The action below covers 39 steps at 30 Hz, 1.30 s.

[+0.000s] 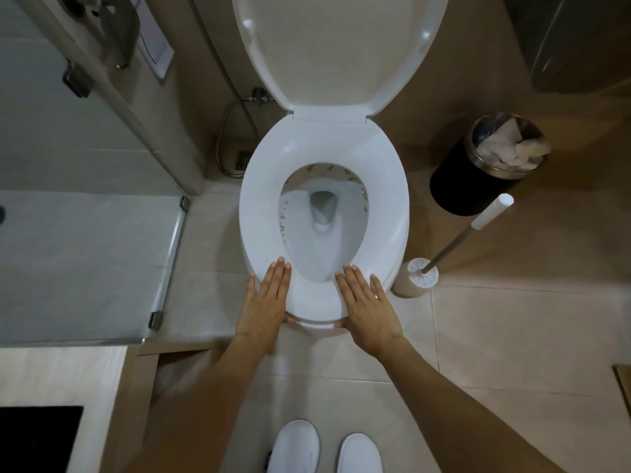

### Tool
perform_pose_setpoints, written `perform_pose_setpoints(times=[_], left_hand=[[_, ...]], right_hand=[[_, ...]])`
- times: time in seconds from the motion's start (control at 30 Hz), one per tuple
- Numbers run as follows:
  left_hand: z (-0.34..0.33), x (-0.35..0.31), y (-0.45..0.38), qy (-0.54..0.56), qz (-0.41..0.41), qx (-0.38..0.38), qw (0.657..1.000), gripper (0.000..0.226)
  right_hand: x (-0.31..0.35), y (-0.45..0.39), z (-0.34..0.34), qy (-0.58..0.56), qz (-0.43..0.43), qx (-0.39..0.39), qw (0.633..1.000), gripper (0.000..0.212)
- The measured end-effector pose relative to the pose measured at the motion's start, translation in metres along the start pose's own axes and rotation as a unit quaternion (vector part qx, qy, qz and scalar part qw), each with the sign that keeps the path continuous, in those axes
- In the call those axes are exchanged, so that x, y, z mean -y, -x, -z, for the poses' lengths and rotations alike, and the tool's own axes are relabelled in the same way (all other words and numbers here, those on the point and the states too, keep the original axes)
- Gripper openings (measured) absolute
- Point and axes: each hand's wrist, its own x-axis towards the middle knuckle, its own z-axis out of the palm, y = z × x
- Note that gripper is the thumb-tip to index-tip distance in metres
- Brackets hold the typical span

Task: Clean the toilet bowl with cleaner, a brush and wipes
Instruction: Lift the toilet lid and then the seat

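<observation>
The white toilet stands in the middle with its lid (338, 52) raised and its seat (259, 213) down. Brown specks (283, 228) dot the inside wall of the bowl (345, 240) above the water. My left hand (269, 298) and my right hand (367, 308) lie flat on the front of the seat, fingers on top and thumbs tucked under its front edge. A toilet brush (478, 227) with a white grip leans in its white holder (409, 281) just right of the bowl. No cleaner bottle or wipes show.
A black bin (478, 186) with crumpled white paper stands at the right rear. A glass shower screen (102, 250) and its metal frame run along the left. A metal hose (232, 131) hangs behind the bowl. My white slippers (293, 445) are on the tiled floor below.
</observation>
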Motion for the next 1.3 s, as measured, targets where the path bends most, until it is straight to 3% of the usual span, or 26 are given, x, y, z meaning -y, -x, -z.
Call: perform_pose_setpoints(times=[0.2,0.33,0.5,0.63,0.67,0.73,0.8,0.87,0.93,0.97,1.17,1.3], left_hand=[[-0.017,0.005,0.0,-0.016,-0.048,-0.081,0.995,0.106],[-0.02,0.004,0.001,0.032,-0.057,-0.111,0.992,0.101],[-0.021,0.008,0.004,0.064,-0.07,-0.144,0.985,0.062],[-0.003,0.01,0.011,0.096,-0.082,-0.133,0.983,0.06],[0.003,0.012,0.011,0.111,-0.091,-0.129,0.981,0.066],[0.016,0.016,0.011,0.144,-0.108,-0.091,0.979,0.107],[0.035,0.023,0.013,0.166,-0.124,-0.06,0.977,0.127],[0.061,0.028,0.017,0.17,-0.116,-0.057,0.977,0.11],[0.088,0.035,0.017,0.186,-0.11,-0.076,0.973,0.078],[0.105,0.039,0.017,0.19,-0.109,-0.074,0.973,0.073],[0.214,0.056,-0.004,0.218,-0.097,-0.114,0.964,0.065],[0.289,0.068,-0.032,0.248,-0.086,-0.107,0.959,0.061]], right_hand=[[-0.001,0.003,-0.014,0.035,-0.017,-0.062,0.997,0.094],[0.001,0.006,-0.019,0.05,-0.024,-0.079,0.995,0.101],[0.004,0.011,-0.017,0.054,-0.044,-0.077,0.995,0.099],[0.008,0.018,-0.002,0.036,-0.052,-0.085,0.994,0.097],[0.009,0.02,0.003,0.033,-0.05,-0.088,0.994,0.097],[0.009,0.024,0.017,0.025,-0.045,-0.101,0.994,0.097],[0.008,0.03,0.034,0.02,-0.043,-0.12,0.992,0.089],[0.009,0.035,0.054,0.02,-0.042,-0.148,0.988,0.07],[0.011,0.039,0.082,0.012,-0.05,-0.15,0.987,0.062],[0.011,0.041,0.098,0.006,-0.055,-0.154,0.986,0.06],[0.007,0.033,0.216,-0.032,-0.101,-0.189,0.976,0.051],[-0.004,0.015,0.293,-0.04,-0.121,-0.17,0.977,0.063]])
